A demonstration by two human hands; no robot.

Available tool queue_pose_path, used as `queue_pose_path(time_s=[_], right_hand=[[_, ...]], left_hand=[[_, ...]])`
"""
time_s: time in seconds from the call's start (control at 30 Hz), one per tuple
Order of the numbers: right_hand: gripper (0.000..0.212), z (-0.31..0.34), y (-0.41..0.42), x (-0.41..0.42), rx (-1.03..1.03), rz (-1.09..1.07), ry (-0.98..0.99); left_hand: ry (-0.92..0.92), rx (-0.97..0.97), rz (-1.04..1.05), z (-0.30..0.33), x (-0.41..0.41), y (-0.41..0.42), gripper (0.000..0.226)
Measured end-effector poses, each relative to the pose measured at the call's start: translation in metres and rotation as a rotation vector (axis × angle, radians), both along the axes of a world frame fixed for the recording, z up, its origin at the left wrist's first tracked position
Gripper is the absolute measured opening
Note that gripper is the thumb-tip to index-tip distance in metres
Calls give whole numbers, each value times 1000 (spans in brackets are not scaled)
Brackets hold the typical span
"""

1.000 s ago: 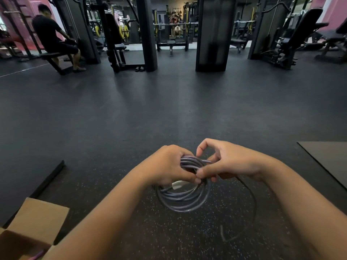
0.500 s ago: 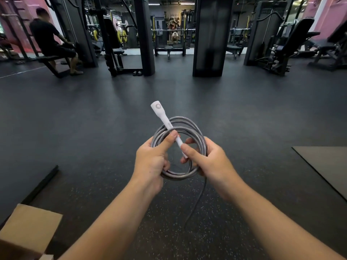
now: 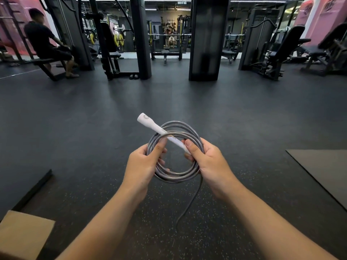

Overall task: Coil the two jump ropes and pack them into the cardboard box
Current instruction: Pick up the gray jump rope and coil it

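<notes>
A grey jump rope is wound into a round coil and held up in front of me over the dark gym floor. My left hand grips the coil's left side, thumb lying across the strands. My right hand grips the right side and pinches the lower end of a white handle, which points up and to the left across the coil. A loose tail of rope hangs down from the coil. A flap of the cardboard box shows at the bottom left corner. No second rope is visible.
A dark mat lies on the floor at the right, and a black strip at the left. Pillars and weight machines stand across the back. A person sits on a bench at the far left.
Both hands have lifted the coil from low near the floor to upright in front of me. The white handle, earlier tucked under my fingers, now sticks up and left across the coil.
</notes>
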State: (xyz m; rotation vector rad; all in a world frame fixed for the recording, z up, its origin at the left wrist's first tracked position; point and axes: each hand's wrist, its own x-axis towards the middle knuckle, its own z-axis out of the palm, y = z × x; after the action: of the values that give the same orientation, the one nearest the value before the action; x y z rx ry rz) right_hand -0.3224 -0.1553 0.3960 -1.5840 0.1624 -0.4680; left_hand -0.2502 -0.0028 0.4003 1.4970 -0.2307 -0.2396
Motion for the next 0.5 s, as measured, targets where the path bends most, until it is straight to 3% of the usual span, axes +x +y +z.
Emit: queue_pose_path(time_s=[0.1, 0.17, 0.23, 0.3, 0.4, 0.5], right_hand=[[15, 3, -13, -1, -238, 12, 38], [15, 4, -21, -4, -435, 68, 119], [15, 4, -23, -7, -592, 187, 204], [13, 5, -18, -9, -658, 308, 247], [26, 9, -7, -12, -596, 423, 243], [29, 11, -2, -15, -619, 434, 238]], left_hand=[[8, 118, -122, 4, 12, 11, 71], [-162, 289, -73, 10, 20, 20, 103], [-462, 481, -98, 20, 25, 28, 117], [-672, 678, -341, 29, 25, 31, 107], [-538, 860, -676, 30, 15, 25, 64], [-374, 780, -696, 22, 6, 17, 25]])
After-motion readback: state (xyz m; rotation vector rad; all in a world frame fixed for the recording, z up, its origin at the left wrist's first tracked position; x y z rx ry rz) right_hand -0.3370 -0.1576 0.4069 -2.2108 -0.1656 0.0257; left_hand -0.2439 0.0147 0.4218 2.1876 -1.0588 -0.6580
